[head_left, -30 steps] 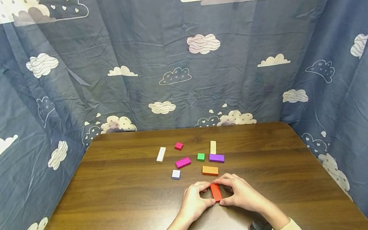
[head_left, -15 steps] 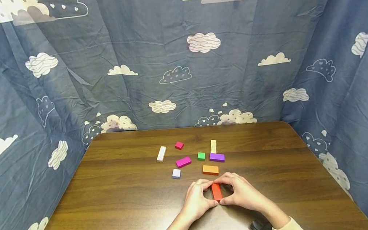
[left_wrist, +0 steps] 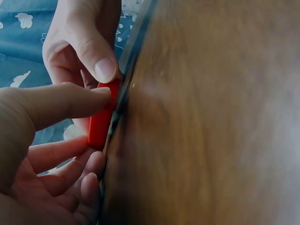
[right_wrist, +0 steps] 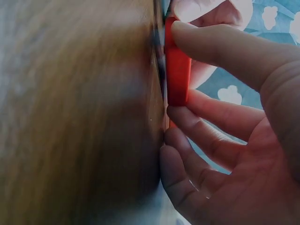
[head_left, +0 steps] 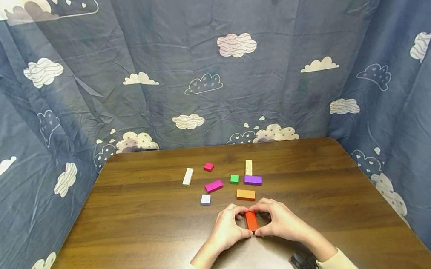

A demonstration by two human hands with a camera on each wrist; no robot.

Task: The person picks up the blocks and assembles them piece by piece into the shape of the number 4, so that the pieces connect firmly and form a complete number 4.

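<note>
A red block (head_left: 252, 222) lies lengthwise near the front of the wooden table, between both hands. My left hand (head_left: 227, 229) pinches it, thumb at the near end and fingers at the far end. My right hand (head_left: 281, 222) grips the same block in the same way from the right, its thumb close beside the left thumb. In the left wrist view, the red block (left_wrist: 103, 115) shows between the thumbs and fingertips; in the right wrist view, the red block (right_wrist: 178, 65) does too. The fingertips partly hide its ends.
Behind the hands lie an orange block (head_left: 245, 195), a purple block (head_left: 253, 180), a pale yellow block (head_left: 249, 168), a green block (head_left: 235, 179), a magenta block (head_left: 214, 186), a light blue block (head_left: 206, 200), a white block (head_left: 188, 177) and a crimson block (head_left: 208, 166). Cloud-patterned curtains surround the table (head_left: 131, 227).
The head view has shifted slightly, moving the whole scene upward. Both hands keep hold of the red block, which stays almost in place. The other blocks have not moved on the table.
</note>
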